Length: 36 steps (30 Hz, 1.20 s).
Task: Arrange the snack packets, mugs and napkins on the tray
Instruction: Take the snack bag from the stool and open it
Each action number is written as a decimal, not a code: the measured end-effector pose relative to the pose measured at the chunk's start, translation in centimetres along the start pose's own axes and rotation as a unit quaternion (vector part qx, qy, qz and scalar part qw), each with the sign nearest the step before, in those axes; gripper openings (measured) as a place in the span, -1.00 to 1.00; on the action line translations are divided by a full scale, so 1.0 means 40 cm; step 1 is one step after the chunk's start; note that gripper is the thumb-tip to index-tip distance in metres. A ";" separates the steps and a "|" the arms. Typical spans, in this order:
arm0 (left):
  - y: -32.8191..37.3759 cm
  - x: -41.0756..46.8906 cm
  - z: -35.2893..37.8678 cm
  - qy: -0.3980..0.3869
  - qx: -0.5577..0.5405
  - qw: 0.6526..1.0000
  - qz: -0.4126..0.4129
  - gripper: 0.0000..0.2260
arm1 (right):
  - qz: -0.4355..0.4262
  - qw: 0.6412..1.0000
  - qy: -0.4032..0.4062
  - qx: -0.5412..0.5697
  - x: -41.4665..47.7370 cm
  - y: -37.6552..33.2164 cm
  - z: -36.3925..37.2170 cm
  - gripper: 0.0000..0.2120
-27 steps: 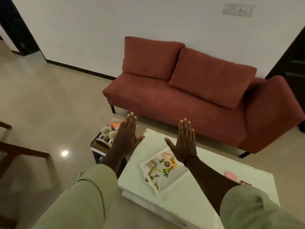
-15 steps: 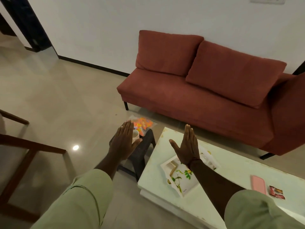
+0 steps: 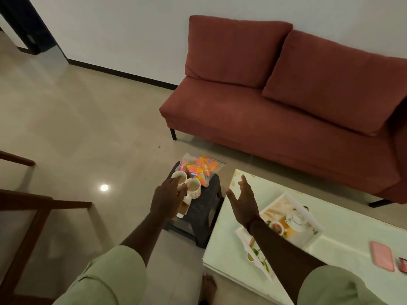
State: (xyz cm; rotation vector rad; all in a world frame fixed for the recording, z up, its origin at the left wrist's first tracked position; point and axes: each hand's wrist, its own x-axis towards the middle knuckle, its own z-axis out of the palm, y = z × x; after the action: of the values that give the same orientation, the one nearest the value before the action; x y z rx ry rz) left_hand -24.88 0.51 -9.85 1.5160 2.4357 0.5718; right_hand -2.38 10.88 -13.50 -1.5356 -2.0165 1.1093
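Note:
Two white mugs stand side by side on a small black stool [image 3: 203, 211], the left mug [image 3: 178, 175] and the right mug [image 3: 193, 187]. Behind them lies a clear bag of orange snack packets [image 3: 201, 167]. Napkins [image 3: 184, 209] lie partly hidden under my left hand [image 3: 167, 198], whose straight fingers reach over the left mug's rim. My right hand [image 3: 243, 200] hovers open above the left end of the white table [image 3: 226, 243]. The printed white tray [image 3: 308, 234] sits on that table, partly covered by my right forearm.
A red sofa [image 3: 275, 111] stands behind the stool and table. A pink phone [image 3: 382, 256] and a small red packet [image 3: 403, 265] lie at the table's right end. A wooden chair frame [image 3: 33, 208] is at the left. My bare foot [image 3: 208, 289] shows below.
The view has swung left and closer to the stool. My left hand has reached forward onto the mugs, and my right hand has drifted left, off the tray.

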 end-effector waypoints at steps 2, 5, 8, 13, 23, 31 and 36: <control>-0.038 0.057 0.022 -0.022 -0.015 0.999 -0.026 -0.62 | 0.018 1.000 -0.005 0.018 0.049 -0.002 0.040 -0.25; -0.084 0.136 0.051 -0.059 -0.047 0.995 -0.065 -0.68 | 0.051 0.997 -0.030 0.040 0.119 -0.002 0.087 -0.34; -0.127 0.223 0.089 -0.090 -0.094 0.985 -0.115 -0.73 | 0.095 0.992 -0.053 0.065 0.191 0.010 0.137 -0.35; -0.201 0.392 0.179 -0.121 -0.083 0.986 -0.080 -0.79 | 0.132 0.982 -0.067 0.114 0.320 0.050 0.228 -0.42; -0.361 0.720 0.400 -0.122 -0.170 0.966 -0.150 -0.66 | 0.257 0.931 -0.015 0.257 0.586 0.154 0.432 -0.74; -0.462 0.874 0.581 -0.163 -0.139 0.945 -0.246 -0.38 | 0.284 0.929 0.060 0.229 0.737 0.253 0.528 -0.63; -0.496 0.942 0.644 -0.252 -0.127 0.931 -0.231 -0.31 | 0.339 0.908 0.040 0.242 0.793 0.304 0.549 -0.56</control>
State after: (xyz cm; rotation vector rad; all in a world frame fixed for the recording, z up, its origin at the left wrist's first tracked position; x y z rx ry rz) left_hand -48.01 31.84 -40.83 0.8117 2.1010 0.3292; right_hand -20.62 33.54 -41.62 -1.9847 -1.0151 1.6040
